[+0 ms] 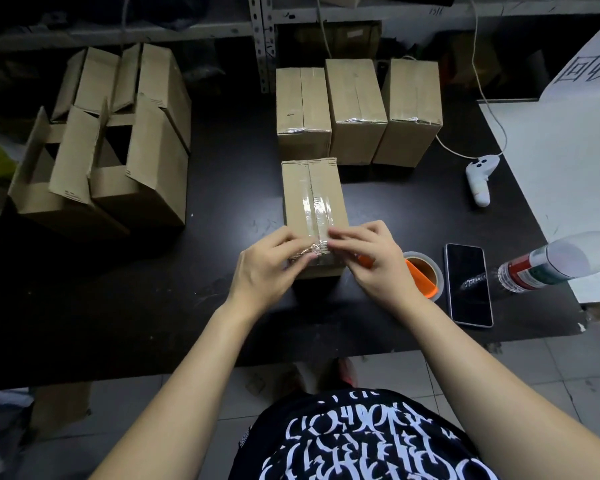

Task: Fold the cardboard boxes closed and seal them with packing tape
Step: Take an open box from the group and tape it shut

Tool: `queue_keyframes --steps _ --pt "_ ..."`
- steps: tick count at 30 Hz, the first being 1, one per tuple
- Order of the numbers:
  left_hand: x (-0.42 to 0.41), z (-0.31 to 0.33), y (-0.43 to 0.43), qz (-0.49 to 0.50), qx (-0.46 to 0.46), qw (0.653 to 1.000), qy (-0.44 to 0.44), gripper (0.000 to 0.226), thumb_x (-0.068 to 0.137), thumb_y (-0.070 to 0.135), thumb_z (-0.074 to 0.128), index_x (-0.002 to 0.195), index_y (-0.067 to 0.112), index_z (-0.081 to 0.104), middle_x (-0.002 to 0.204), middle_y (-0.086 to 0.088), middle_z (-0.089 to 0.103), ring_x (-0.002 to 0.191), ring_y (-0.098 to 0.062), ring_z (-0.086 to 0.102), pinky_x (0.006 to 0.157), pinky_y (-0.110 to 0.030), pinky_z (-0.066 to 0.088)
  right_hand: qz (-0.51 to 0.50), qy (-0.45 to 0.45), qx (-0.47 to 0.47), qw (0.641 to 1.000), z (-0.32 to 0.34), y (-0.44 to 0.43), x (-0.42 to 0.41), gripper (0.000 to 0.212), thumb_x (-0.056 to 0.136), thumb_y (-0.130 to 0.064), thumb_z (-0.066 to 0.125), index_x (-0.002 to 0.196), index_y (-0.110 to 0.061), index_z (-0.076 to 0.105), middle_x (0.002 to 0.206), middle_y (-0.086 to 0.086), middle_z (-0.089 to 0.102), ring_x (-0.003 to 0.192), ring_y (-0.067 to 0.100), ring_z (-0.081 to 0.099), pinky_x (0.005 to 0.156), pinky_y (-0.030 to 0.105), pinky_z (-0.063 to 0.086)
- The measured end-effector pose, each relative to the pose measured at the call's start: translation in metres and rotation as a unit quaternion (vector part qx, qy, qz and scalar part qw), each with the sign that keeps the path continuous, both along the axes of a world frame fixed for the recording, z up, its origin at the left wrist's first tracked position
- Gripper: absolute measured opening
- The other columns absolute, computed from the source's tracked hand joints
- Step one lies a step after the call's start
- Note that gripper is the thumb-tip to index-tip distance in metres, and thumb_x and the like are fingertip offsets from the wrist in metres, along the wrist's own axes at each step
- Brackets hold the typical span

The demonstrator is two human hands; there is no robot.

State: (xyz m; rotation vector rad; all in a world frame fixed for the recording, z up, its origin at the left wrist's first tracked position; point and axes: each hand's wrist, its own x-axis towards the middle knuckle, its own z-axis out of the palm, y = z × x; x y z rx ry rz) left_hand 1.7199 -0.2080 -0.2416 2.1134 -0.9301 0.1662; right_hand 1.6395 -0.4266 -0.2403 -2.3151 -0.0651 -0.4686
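Observation:
A closed cardboard box (312,199) stands in the middle of the black table (153,289), with clear tape (321,209) running along its top seam. Both hands are at the box's near end. My left hand (267,268) presses the crumpled tape end down over the near edge with its fingertips. My right hand (371,258) lies on the box's right near corner, fingers stretched toward the seam. Just right of that hand sits the roll of packing tape (425,273) in an orange dispenser.
Three taped boxes (357,109) stand in a row behind. Several open boxes (111,140) with raised flaps crowd the left. A phone (468,284), a bottle (548,263), a white controller (480,176) with its cable and a white board (568,150) lie at the right.

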Motion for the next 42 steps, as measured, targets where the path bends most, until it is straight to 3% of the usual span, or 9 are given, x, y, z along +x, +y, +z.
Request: queue_keyframes --steps 3,13,20,24,27,30,33,37,42 --pt "0.000 -0.003 -0.001 -0.009 0.029 0.999 -0.017 0.023 0.097 0.039 0.066 0.115 0.028 0.076 0.101 0.007 0.059 0.082 -0.018 0.062 0.062 -0.038 0.055 0.034 0.011 -0.005 0.999 -0.001 -0.002 0.003 0.023 0.097 -0.015 0.072 0.118 -0.018 0.079 0.128 -0.009 0.072 0.103 0.022 0.051 0.090 0.028 0.047" --pt "-0.002 -0.016 -0.003 0.001 0.003 0.997 -0.083 0.023 0.098 0.024 0.069 0.116 0.014 0.078 0.101 0.005 0.055 0.077 -0.021 0.058 0.059 -0.039 0.053 0.064 -0.007 -0.020 0.998 -0.009 -0.012 0.002 0.034 0.091 -0.012 0.076 0.125 -0.017 0.076 0.137 -0.005 0.067 0.100 0.020 0.052 0.087 0.024 0.049" --pt "-0.006 -0.017 0.004 -0.005 -0.051 0.999 0.016 0.029 0.091 -0.003 0.074 0.119 0.005 0.077 0.115 -0.008 0.069 0.095 -0.021 0.069 0.084 -0.035 0.058 -0.001 0.035 0.149 0.988 -0.006 -0.015 0.002 0.035 0.078 -0.005 0.088 0.112 -0.011 0.080 0.123 -0.002 0.075 0.104 0.016 0.069 0.087 0.041 0.059" --pt "-0.005 -0.009 0.011 -0.009 -0.081 0.994 0.067 0.037 0.084 -0.015 0.076 0.115 0.005 0.079 0.124 -0.004 0.072 0.114 -0.010 0.069 0.095 -0.027 0.055 -0.016 0.075 0.247 0.966 -0.005 -0.015 -0.001 0.038 0.075 -0.003 0.090 0.111 -0.005 0.079 0.125 0.000 0.074 0.117 0.011 0.070 0.098 0.032 0.058" --pt "-0.008 -0.004 0.013 -0.027 -0.069 0.994 0.075 0.036 0.081 -0.013 0.079 0.112 0.005 0.080 0.123 -0.005 0.073 0.113 -0.008 0.068 0.091 -0.021 0.052 -0.019 0.101 0.252 0.962 -0.004 -0.024 -0.001 0.036 0.076 -0.008 0.091 0.110 -0.011 0.081 0.126 -0.007 0.073 0.118 0.008 0.069 0.098 0.029 0.057" --pt "-0.016 -0.005 0.009 -0.046 -0.050 0.996 0.064 0.038 0.078 -0.014 0.081 0.112 0.003 0.079 0.119 -0.008 0.070 0.107 -0.009 0.067 0.091 -0.019 0.052 -0.025 0.070 0.167 0.983 -0.004 -0.026 0.000 0.032 0.078 -0.012 0.090 0.109 -0.015 0.081 0.126 -0.005 0.073 0.116 0.008 0.070 0.094 0.032 0.060" --pt "-0.021 -0.010 0.004 -0.027 -0.042 0.998 0.038 0.037 0.079 -0.013 0.080 0.113 0.003 0.077 0.119 -0.007 0.068 0.103 -0.014 0.068 0.089 -0.028 0.057 -0.059 0.051 0.177 0.981 -0.004 -0.018 -0.001 0.033 0.077 -0.012 0.091 0.108 -0.013 0.081 0.111 -0.003 0.077 0.104 0.009 0.074 0.090 0.032 0.062" --pt "-0.025 -0.014 -0.003 -0.002 -0.035 0.999 0.016 0.033 0.081 -0.009 0.079 0.111 0.003 0.074 0.120 -0.005 0.066 0.104 -0.020 0.069 0.086 -0.039 0.059 -0.125 0.115 0.256 0.952 -0.002 -0.011 -0.003 0.026 0.076 -0.018 0.093 0.099 -0.016 0.080 0.095 -0.008 0.080 0.092 0.007 0.076 0.088 0.025 0.060" --pt "-0.025 -0.025 -0.010 0.016 -0.021 1.000 -0.010 0.035 0.078 -0.011 0.078 0.110 0.002 0.070 0.121 -0.008 0.064 0.107 -0.028 0.068 0.089 -0.043 0.058 -0.137 0.119 0.258 0.949 -0.004 -0.003 -0.008 0.020 0.082 -0.020 0.089 0.099 -0.015 0.079 0.094 -0.008 0.080 0.092 0.006 0.075 0.089 0.027 0.060"
